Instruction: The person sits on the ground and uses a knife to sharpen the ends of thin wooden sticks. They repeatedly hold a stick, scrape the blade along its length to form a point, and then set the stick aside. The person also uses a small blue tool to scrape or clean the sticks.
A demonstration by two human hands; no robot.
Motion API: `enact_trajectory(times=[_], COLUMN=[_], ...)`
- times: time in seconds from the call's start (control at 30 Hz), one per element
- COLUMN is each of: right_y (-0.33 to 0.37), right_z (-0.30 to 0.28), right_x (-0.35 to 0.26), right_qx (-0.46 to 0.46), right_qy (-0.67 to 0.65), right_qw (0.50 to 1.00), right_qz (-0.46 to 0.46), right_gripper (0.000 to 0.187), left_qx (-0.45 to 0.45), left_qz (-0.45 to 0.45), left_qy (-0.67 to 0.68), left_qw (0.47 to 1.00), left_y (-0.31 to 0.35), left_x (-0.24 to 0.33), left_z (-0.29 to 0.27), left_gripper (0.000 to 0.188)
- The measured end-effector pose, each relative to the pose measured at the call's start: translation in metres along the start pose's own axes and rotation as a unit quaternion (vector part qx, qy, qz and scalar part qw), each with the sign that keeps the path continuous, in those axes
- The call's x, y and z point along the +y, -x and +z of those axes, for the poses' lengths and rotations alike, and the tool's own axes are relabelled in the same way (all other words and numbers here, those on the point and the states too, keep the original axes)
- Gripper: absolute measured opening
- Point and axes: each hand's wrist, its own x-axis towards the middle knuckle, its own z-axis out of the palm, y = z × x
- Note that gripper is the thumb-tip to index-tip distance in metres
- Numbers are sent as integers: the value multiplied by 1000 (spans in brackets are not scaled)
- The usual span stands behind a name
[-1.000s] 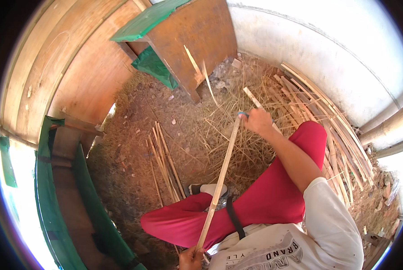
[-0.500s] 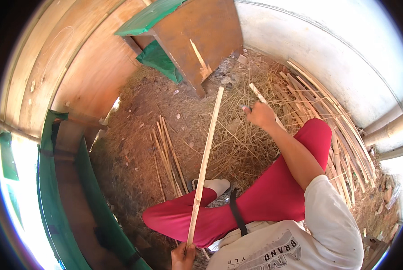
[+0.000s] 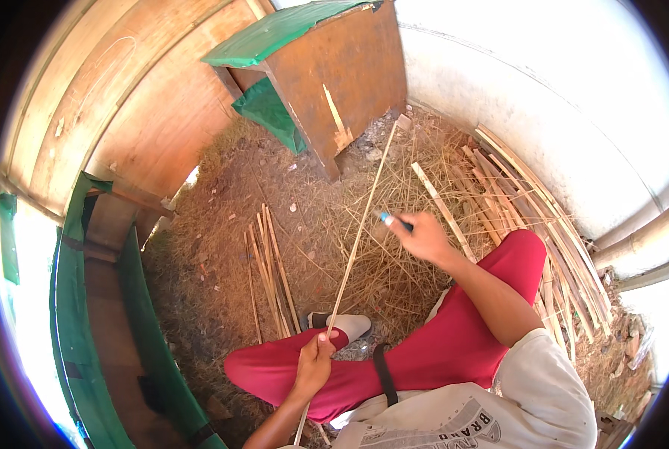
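A long thin stick (image 3: pixel 363 224) slants from the bottom of the frame, left of centre, to the upper middle. The left hand (image 3: pixel 314 367), at lower centre, is closed around it, the forearm rising from the bottom edge. The right hand (image 3: pixel 424 241), right of centre, grips a small blue-tipped object (image 3: pixel 386 216) pointing left toward the stick; its forearm slants in from the lower right. Dirt floor (image 3: pixel 207 232) stretches at centre left, bounded by a green-covered trough (image 3: pixel 66 322). Near the stick's top end stands a wooden box (image 3: pixel 357 67). Straw (image 3: pixel 383 269) and a strip pile (image 3: pixel 551 232) crowd the right; a small bundle (image 3: pixel 268 269) lies left of the stick.
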Motion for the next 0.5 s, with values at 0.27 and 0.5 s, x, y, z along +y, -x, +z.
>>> enact_trajectory(times=[0.27,0.5], right_y=[18,14], right_z=[22,28], right_x=[-11,-5], right_qx=[-15,30], right_qy=[27,58], right_qw=[996,991], right_qz=[-78,-114], right_gripper=[42,38], left_qx=[34,66], left_qz=[-3,-7], left_qy=[23,20], left_qw=[999,998], left_y=[-34,-27], left_x=[0,21], left_z=[28,40], left_gripper=[43,40])
